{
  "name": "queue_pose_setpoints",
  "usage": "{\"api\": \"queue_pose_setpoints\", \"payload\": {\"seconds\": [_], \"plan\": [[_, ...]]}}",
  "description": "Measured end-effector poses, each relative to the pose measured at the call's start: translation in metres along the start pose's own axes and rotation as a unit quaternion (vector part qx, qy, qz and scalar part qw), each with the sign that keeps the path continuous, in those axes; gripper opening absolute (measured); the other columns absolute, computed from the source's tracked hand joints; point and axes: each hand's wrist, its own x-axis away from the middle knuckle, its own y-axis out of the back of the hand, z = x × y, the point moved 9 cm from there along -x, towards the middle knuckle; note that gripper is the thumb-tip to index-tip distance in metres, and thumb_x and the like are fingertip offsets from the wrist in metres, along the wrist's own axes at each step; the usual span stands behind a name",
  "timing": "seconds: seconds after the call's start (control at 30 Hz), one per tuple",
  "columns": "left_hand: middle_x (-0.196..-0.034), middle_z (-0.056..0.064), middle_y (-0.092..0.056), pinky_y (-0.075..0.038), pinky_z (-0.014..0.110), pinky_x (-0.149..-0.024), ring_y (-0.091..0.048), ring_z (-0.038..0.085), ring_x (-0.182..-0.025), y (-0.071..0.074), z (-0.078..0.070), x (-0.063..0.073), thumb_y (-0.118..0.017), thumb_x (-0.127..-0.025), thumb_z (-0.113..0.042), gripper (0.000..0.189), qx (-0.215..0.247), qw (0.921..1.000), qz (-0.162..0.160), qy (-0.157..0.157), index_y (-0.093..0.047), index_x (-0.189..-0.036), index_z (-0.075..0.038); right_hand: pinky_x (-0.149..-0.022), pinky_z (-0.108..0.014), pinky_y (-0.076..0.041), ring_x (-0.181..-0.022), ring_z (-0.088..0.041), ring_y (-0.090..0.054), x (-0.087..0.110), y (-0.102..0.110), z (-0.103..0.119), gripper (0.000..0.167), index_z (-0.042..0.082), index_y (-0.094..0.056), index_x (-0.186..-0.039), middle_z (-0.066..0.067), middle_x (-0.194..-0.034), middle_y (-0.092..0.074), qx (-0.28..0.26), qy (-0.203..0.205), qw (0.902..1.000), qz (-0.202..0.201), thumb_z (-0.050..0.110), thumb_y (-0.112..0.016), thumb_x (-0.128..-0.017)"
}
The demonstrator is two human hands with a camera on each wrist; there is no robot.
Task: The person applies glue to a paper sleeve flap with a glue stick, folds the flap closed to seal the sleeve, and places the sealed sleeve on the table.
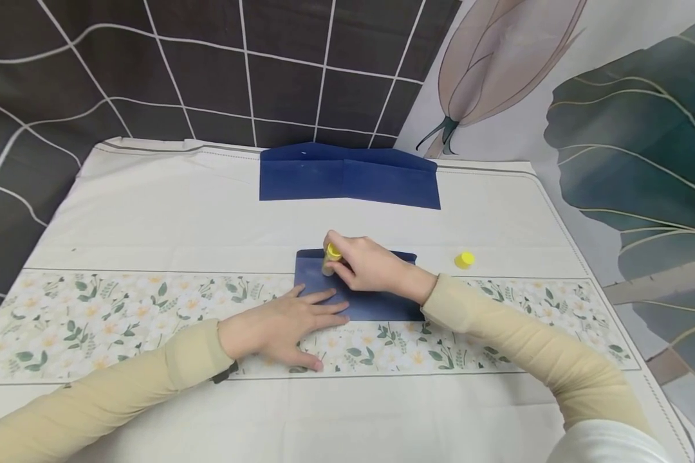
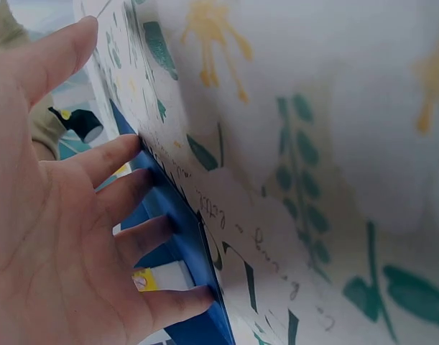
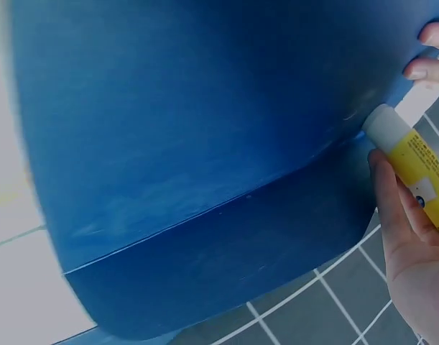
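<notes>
A dark blue paper piece [image 1: 382, 306] with a narrow fold along its far edge, like a small envelope, lies on the tablecloth. My right hand [image 1: 373, 262] grips a yellow glue stick [image 3: 424, 169], its pale end down against the paper near the far left corner in the head view. With fingers spread straight, my left hand [image 1: 286, 321] rests at the paper's near left edge, fingertips on the blue and thumb on the cloth. In the left wrist view, the blue paper [image 2: 197, 266] shows beneath those fingertips.
A yellow cap [image 1: 464, 260] sits on the cloth right of the paper. Farther back lies a wider, creased dark blue paper piece [image 1: 301, 180]. The white tablecloth [image 1: 208, 218] has a floral band [image 1: 139, 315]; a dark grid-patterned cloth [image 1: 208, 71] stands behind.
</notes>
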Motion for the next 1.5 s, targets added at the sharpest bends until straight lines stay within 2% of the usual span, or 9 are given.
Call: {"api": "queue_pose_setpoints", "payload": {"seconds": [0.67,1.17,1.27,1.37,1.5], "plan": [[-0.159,-0.004,-0.025,-0.015,0.066,-0.114,-0.015,0.025,-0.150,0.001,-0.001,0.000,-0.063,-0.085,-0.057,0.078,0.016,0.9999,0.002,0.004,-0.035,-0.150,-0.023,-0.061,-0.023,-0.053,-0.074,-0.010,-0.067,0.045,0.020,-0.025,0.018,0.006,-0.048,-0.108,0.001,-0.088,-0.070,0.019,-0.055,0.9982,-0.015,0.015,-0.057,-0.095],[-0.159,-0.005,-0.024,-0.014,0.065,-0.115,-0.014,0.024,-0.150,0.000,-0.002,0.001,-0.064,-0.084,-0.056,0.078,0.015,0.9999,0.000,0.005,-0.035,-0.150,-0.024,-0.050,-0.019,-0.043,-0.056,-0.003,-0.053,0.081,0.034,-0.043,0.021,0.009,-0.046,-0.109,-0.002,-0.085,-0.069,0.039,-0.102,0.9934,-0.034,0.014,-0.060,-0.094],[-0.159,-0.006,-0.024,-0.014,0.065,-0.115,-0.014,0.024,-0.150,0.000,-0.002,0.001,-0.064,-0.084,-0.055,0.078,0.017,0.9998,0.001,0.006,-0.035,-0.150,-0.024,-0.048,-0.020,-0.043,-0.053,-0.006,-0.051,0.088,0.037,-0.046,0.021,0.007,-0.046,-0.109,-0.004,-0.087,-0.071,0.037,-0.109,0.9925,-0.039,0.014,-0.059,-0.095],[-0.160,-0.006,-0.024,-0.014,0.065,-0.115,-0.014,0.024,-0.150,0.000,-0.001,0.001,-0.064,-0.084,-0.055,0.078,0.017,0.9998,0.002,0.007,-0.035,-0.150,-0.024,-0.051,-0.022,-0.050,-0.059,-0.014,-0.064,0.096,0.040,-0.051,0.020,0.007,-0.046,-0.110,-0.006,-0.089,-0.072,0.037,-0.120,0.9911,-0.045,0.013,-0.059,-0.095],[-0.160,-0.006,-0.023,-0.014,0.065,-0.115,-0.014,0.024,-0.150,0.000,-0.001,0.001,-0.064,-0.084,-0.056,0.079,0.010,0.9999,0.001,0.007,-0.034,-0.150,-0.024,-0.062,-0.026,-0.058,-0.079,-0.025,-0.073,0.106,0.044,-0.056,0.020,0.006,-0.046,-0.110,-0.009,-0.092,-0.072,0.033,-0.138,0.9886,-0.049,0.011,-0.058,-0.095]]}}
